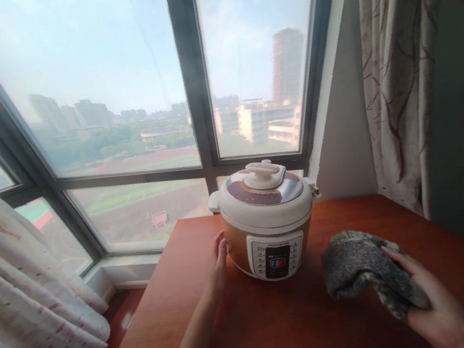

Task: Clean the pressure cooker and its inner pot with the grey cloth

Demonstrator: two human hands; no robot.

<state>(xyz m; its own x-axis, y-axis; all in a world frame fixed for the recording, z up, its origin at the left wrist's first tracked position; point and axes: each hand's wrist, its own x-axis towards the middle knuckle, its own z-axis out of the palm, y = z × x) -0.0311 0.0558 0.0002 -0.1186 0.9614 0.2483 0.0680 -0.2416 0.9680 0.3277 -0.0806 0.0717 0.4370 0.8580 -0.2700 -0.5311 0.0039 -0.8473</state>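
A white and gold electric pressure cooker [268, 221] stands upright on the wooden table, its lid on and its control panel towards me. Against the cooker's left side lies my left hand [217, 260], fingers stretched out along the wall; part of them is hidden behind it. My right hand [429, 298] grips a crumpled grey, fuzzy cloth [365, 264] at the lower right. The cloth bunches and hangs from the fingers, apart from the cooker. Whether its lower edge touches the table I cannot tell.
The reddish-brown table [159, 330] reaches to the window, its left edge dropping to the floor. Behind the cooker rise large windows with a dark frame [194, 75]. Patterned curtains hang on the left [28, 297] and right [400, 73].
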